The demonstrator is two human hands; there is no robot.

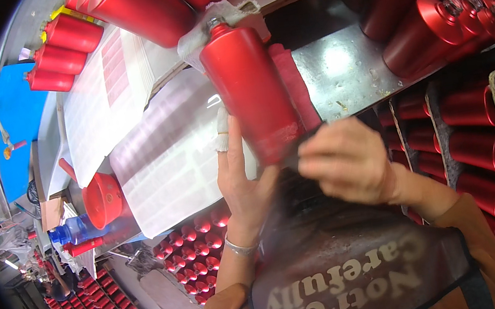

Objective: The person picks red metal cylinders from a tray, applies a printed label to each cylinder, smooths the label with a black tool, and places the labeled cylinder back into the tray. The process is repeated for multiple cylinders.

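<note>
Apron [363,233] below red bottle [247,80], white sheets [163,155] alongside

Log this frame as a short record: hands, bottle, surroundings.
Left hand: at the lower left side of the red bottle, fingers extended; grip unclear
Right hand: near the bottle's lower end, motion-blurred; contents unclear
Bottle pose: neck pointing away from the person, near a white cloth
Right of bottle: red cloth, metal surface, clustered red bottles
Left of bottle: white sheet, red container
</note>
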